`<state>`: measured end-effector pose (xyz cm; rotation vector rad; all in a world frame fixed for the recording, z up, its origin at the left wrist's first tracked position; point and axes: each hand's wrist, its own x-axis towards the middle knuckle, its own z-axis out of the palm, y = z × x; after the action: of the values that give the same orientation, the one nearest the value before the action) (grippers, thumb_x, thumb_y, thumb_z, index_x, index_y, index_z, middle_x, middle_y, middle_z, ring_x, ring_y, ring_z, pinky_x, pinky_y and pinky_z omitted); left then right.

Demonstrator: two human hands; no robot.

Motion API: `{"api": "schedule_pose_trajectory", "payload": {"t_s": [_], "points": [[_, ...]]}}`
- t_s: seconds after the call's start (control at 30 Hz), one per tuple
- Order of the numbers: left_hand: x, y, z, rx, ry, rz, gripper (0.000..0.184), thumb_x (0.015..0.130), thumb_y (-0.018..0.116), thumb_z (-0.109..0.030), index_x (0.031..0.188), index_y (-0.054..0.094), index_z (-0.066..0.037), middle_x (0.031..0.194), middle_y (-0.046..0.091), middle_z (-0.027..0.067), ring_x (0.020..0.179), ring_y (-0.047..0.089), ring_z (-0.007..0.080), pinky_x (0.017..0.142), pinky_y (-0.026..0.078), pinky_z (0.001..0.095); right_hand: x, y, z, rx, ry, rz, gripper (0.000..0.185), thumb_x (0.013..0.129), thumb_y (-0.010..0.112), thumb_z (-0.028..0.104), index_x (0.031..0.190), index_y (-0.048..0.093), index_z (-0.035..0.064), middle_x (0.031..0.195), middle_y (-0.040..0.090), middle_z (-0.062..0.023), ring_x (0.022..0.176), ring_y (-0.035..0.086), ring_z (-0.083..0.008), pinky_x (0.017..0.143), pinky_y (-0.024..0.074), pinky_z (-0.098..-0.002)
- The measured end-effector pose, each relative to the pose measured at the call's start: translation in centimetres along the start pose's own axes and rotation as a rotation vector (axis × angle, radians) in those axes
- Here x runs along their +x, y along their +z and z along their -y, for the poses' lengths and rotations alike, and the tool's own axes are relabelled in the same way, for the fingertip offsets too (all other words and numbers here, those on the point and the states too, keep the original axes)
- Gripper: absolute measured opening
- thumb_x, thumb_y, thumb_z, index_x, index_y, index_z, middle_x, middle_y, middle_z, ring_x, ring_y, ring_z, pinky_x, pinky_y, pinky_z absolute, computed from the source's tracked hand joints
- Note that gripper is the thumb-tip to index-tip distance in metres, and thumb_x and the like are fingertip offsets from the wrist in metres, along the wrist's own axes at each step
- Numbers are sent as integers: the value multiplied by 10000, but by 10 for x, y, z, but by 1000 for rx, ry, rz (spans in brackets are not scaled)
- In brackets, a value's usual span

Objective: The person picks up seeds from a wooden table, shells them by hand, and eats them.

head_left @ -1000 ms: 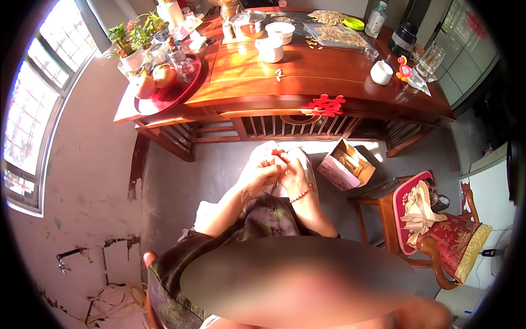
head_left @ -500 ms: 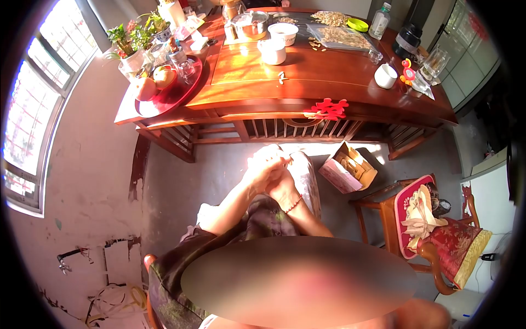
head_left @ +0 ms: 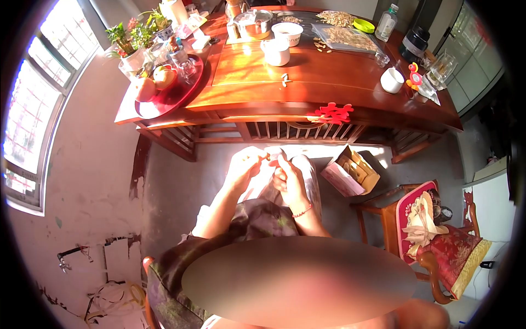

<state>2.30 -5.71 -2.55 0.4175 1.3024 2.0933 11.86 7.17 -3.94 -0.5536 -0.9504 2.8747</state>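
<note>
My left hand (head_left: 244, 167) is raised over my lap with its fingers curled into a pinch. Close on its right is my right hand (head_left: 289, 180), its thumb pressed toward the curled fingers and a beaded bracelet (head_left: 302, 211) on the wrist. Between the two sets of fingertips shows a tiny dark speck, too small to name. Bright sunlight washes out the fingertips, so what either hand pinches cannot be made out. Below them are my legs in light trousers (head_left: 308, 174) and a dark patterned top (head_left: 257, 219).
Ahead stands a wooden table (head_left: 235, 74) bearing a fruit tray (head_left: 196, 82), white cups (head_left: 277, 53), a steel pot (head_left: 255, 24), pale shell-like pieces (head_left: 350, 38) and a bottle (head_left: 387, 23). On the floor sits an open cardboard box (head_left: 350, 171), near a cushioned chair (head_left: 408, 219).
My hands were clasped together half a second ago. They have come apart, the left shifting slightly left and the right slightly right, with fingertips now meeting near each other.
</note>
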Motion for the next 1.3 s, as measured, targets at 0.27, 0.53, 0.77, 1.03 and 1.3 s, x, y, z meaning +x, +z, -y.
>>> {"api": "schedule_pose_trajectory", "payload": {"t_s": [0.27,0.53,0.77,1.03,1.3], "points": [[0,-7,14,74,-71,6,181,799,639,-153,898,608,-5,734,546,5,589,424,54,531,325,184,-3,3,-2,-116,-93,68,136,929,535,181,905,595,61,553,338,86,415,261,-4,373,189,-157],[-2,1,4,143,-107,14,189,795,655,-165,901,618,-14,742,561,-5,604,448,52,534,337,180,-4,3,0,-74,-120,8,111,924,536,144,880,589,57,548,375,71,406,273,-11,370,186,-164],[0,-4,4,271,-110,7,184,780,689,-178,866,634,-25,796,616,22,668,504,61,580,377,185,-5,1,0,-157,-149,48,122,905,569,157,833,609,67,536,383,86,414,285,-1,385,185,-168],[-4,2,-2,294,-107,11,142,805,672,-154,822,608,-28,768,606,30,665,498,65,583,378,190,-7,5,-1,-137,-122,25,147,923,533,141,838,584,32,531,359,74,404,257,-7,372,168,-172],[-3,17,0,232,-9,7,136,821,655,-140,791,565,-42,732,594,9,564,414,22,498,314,171,-5,2,-1,-76,-105,1,85,912,544,114,886,580,42,555,358,80,406,256,-1,360,179,-162]]}}
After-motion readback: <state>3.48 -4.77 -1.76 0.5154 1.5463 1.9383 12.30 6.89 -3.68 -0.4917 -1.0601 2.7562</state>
